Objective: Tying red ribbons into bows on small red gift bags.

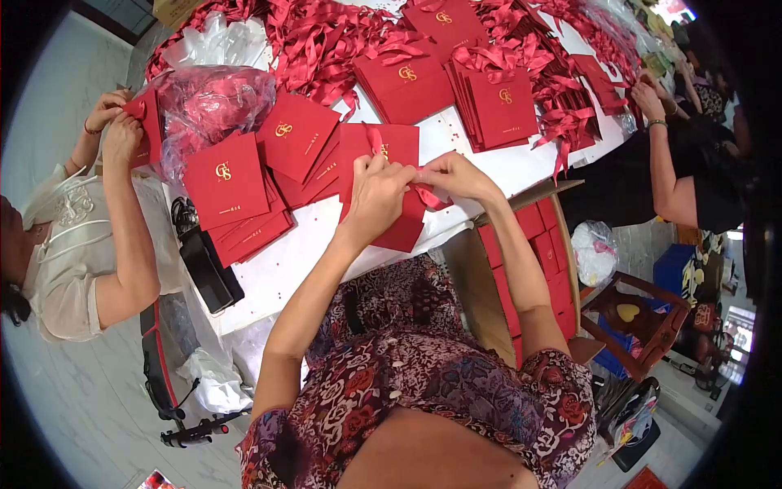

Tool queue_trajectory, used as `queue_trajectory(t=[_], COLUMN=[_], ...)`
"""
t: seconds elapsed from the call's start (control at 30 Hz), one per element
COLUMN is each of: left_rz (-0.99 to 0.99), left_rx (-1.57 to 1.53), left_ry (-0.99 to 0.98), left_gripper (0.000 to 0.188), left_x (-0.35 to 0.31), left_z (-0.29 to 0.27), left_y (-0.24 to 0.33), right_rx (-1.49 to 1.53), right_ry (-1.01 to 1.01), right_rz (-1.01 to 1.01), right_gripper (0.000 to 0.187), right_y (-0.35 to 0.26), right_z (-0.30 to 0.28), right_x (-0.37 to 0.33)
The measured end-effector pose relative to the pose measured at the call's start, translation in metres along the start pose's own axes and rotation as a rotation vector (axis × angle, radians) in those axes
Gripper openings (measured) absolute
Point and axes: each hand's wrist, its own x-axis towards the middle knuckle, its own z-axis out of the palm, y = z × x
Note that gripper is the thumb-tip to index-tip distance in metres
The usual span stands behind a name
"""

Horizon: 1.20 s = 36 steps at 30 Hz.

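A flat red paper gift bag [399,234] with gold print lies at the table's near edge in front of me. Across it my left hand [378,194] is closed, fingers bent and pinching a red ribbon [429,197]. My right hand [458,174] meets it from the right, thumb and forefinger pinched on the same ribbon. Part of the bag is covered by my left hand. To the left lie a fanned stack of red bags [224,183] and another stack [297,134].
More red bags [505,102] and heaped ribbons [314,49] cover the white table's far side. A cardboard box [472,285] of red items stands below the near edge. A black case [210,273] lies at left. People work at left [122,138] and right [652,102].
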Motion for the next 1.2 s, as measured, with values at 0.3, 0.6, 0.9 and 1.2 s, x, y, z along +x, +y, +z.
queue_trajectory(t=[0.3,0.6,0.9,1.2], left_rz=[0.021,-0.182,-0.159,-0.062], left_rx=[-0.116,-0.088,-0.046,0.084], left_ry=[0.045,0.089,0.109,0.337], left_gripper=[0.015,0.016,0.017,0.012], left_x=[0.003,-0.009,-0.007,-0.005], left_z=[0.006,0.007,0.011,0.025], left_y=[0.010,0.007,0.009,0.013], right_rx=[0.288,-0.079,-0.583,-0.181], right_ry=[0.064,0.499,0.419,0.696], right_rz=[0.155,-0.105,-0.168,-0.157], right_gripper=[0.020,0.021,0.015,0.010], right_y=[0.001,0.009,0.002,-0.029], right_z=[0.001,-0.024,0.004,0.007], right_x=[0.014,-0.013,-0.025,-0.036])
